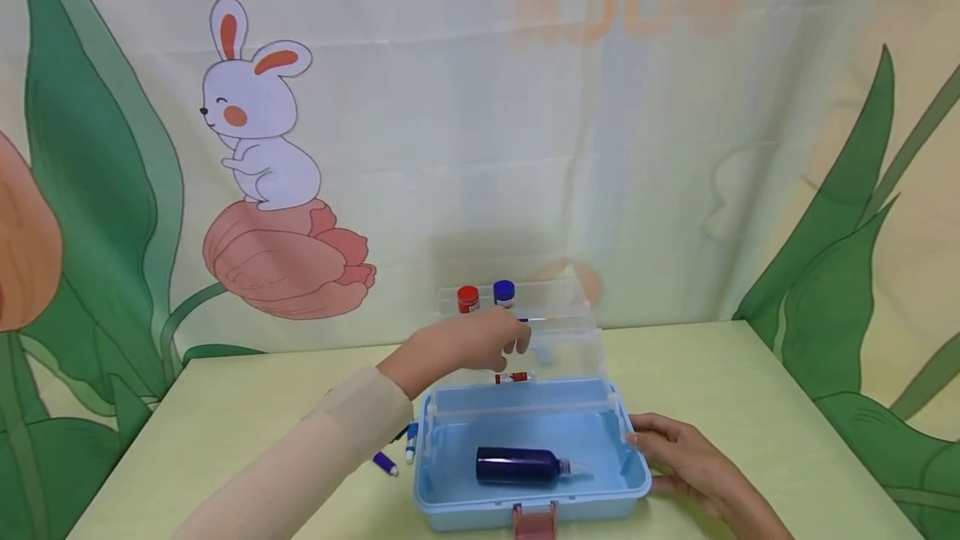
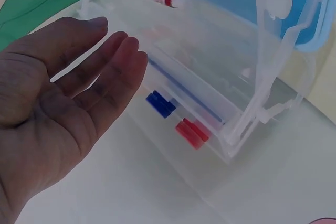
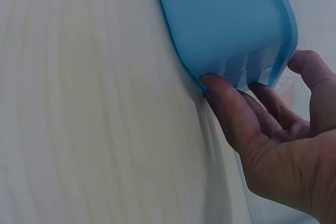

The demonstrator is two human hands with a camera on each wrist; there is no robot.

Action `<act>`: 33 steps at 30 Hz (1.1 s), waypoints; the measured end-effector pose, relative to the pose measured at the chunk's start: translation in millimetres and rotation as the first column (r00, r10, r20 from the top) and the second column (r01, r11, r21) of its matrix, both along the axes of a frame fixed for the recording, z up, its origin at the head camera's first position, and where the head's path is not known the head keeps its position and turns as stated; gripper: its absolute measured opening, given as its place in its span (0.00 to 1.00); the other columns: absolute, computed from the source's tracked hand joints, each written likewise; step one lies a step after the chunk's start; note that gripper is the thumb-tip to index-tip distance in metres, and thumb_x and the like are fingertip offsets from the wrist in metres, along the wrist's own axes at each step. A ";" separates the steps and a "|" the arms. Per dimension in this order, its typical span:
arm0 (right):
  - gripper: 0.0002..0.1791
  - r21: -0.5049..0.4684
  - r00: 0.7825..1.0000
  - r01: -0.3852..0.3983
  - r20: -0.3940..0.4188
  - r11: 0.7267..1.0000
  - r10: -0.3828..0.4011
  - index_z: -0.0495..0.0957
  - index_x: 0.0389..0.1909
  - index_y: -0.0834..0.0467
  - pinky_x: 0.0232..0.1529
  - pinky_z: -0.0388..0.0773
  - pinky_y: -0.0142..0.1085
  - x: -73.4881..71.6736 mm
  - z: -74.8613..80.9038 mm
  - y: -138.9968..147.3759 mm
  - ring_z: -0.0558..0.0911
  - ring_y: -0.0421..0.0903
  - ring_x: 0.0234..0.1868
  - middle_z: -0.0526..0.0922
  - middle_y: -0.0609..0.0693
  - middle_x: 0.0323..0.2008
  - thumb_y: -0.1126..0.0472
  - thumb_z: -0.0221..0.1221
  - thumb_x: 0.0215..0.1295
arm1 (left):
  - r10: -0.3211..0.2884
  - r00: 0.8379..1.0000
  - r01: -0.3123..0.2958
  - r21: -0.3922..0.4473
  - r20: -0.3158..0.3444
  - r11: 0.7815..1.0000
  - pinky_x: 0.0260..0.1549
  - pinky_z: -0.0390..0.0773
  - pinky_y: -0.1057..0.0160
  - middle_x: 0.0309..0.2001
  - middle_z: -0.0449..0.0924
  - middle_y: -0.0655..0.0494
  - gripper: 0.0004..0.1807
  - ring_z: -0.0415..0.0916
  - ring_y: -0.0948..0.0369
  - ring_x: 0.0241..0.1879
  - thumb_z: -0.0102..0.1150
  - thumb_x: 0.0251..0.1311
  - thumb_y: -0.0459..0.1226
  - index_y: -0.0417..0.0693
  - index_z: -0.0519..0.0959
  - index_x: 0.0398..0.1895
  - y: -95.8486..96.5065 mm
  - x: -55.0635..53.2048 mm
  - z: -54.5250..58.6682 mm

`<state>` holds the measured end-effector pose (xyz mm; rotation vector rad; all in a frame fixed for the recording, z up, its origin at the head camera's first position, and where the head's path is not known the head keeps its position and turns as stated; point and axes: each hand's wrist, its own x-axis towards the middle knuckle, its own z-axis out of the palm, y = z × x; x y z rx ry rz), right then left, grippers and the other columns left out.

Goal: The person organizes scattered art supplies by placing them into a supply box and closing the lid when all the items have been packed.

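A light-blue storage box with clear fold-out trays stands open on the table. Its right end is gripped by my right hand, thumb at the rim and fingers against the outer wall. My left hand hovers over the raised trays, fingers loosely bent and holding nothing. In the trays are a red-lidded jar, a blue-lidded jar, a thin blue stick and a small red-and-white tube. A dark-blue bottle with a pale nozzle lies inside the box.
Left of the box, a purple tube and a blue-and-white tube lie on the pale green tabletop, partly behind my left sleeve. A printed curtain hangs behind the table. At the box's front is a pinkish latch.
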<state>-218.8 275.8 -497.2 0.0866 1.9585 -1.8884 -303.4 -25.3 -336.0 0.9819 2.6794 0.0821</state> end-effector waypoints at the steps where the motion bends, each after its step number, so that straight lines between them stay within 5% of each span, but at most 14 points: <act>1: 0.39 0.001 1.000 0.002 0.001 1.000 -0.002 0.64 0.71 0.68 0.48 0.84 0.52 -0.2 0.3 -0.1 0.83 0.52 0.54 0.78 0.60 0.60 0.51 0.66 0.68 | 0.003 1.000 -0.003 0.018 0.001 1.000 0.40 0.82 0.68 0.45 0.84 0.54 0.14 0.79 0.60 0.43 0.69 0.61 0.30 0.48 0.83 0.50 -4.1 0.8 1.3; 7: 0.39 0.013 1.000 0.006 -0.009 1.000 -0.006 0.64 0.71 0.68 0.48 0.84 0.51 0.5 2.5 -0.6 0.83 0.53 0.54 0.78 0.61 0.61 0.51 0.66 0.69 | 0.035 0.999 -0.029 0.158 -0.034 0.987 0.40 0.84 0.64 0.43 0.83 0.55 0.15 0.80 0.58 0.43 0.65 0.59 0.24 0.47 0.83 0.47 -44.1 11.4 6.4; 12: 0.37 -0.006 1.000 -0.021 -0.018 1.000 0.021 0.64 0.71 0.68 0.48 0.84 0.52 0.5 0.9 0.4 0.83 0.52 0.55 0.77 0.61 0.62 0.52 0.64 0.70 | 0.063 0.997 -0.047 0.281 -0.045 0.959 0.40 0.85 0.64 0.43 0.83 0.53 0.14 0.82 0.58 0.41 0.64 0.59 0.22 0.44 0.82 0.45 -91.8 28.5 -3.8; 18: 0.37 -0.018 0.999 -0.031 -0.018 0.999 0.031 0.63 0.72 0.69 0.48 0.84 0.52 -0.2 -1.8 1.5 0.83 0.52 0.55 0.77 0.60 0.61 0.53 0.63 0.71 | 0.114 0.991 -0.087 0.306 -0.071 0.948 0.36 0.82 0.67 0.36 0.80 0.58 0.13 0.79 0.59 0.37 0.63 0.56 0.20 0.43 0.82 0.39 -137.1 45.4 -35.1; 23: 0.37 -0.027 0.999 -0.044 -0.023 0.999 0.044 0.63 0.72 0.69 0.48 0.84 0.52 -0.9 -2.3 0.2 0.82 0.52 0.55 0.77 0.60 0.61 0.53 0.63 0.72 | 0.085 0.992 -0.048 0.333 -0.097 0.942 0.36 0.82 0.64 0.34 0.78 0.60 0.14 0.80 0.58 0.35 0.66 0.52 0.19 0.45 0.80 0.37 -166.1 56.7 -69.5; 29: 0.38 -0.023 0.999 -0.036 -0.021 0.999 0.035 0.62 0.72 0.68 0.49 0.84 0.51 -2.1 -1.3 -1.5 0.82 0.52 0.55 0.77 0.60 0.62 0.52 0.64 0.71 | 0.106 0.994 -0.107 0.282 0.018 0.953 0.42 0.83 0.58 0.38 0.80 0.56 0.13 0.79 0.54 0.40 0.71 0.53 0.23 0.44 0.81 0.39 -178.4 61.1 -96.9; 33: 0.38 -0.017 0.999 -0.038 -0.017 0.999 0.038 0.63 0.72 0.68 0.48 0.84 0.52 -1.7 -2.8 0.0 0.82 0.52 0.56 0.76 0.60 0.62 0.51 0.63 0.71 | 0.078 0.997 -0.081 0.250 0.020 0.965 0.43 0.83 0.59 0.38 0.80 0.56 0.15 0.79 0.57 0.40 0.73 0.50 0.23 0.45 0.83 0.39 -179.3 62.4 -112.0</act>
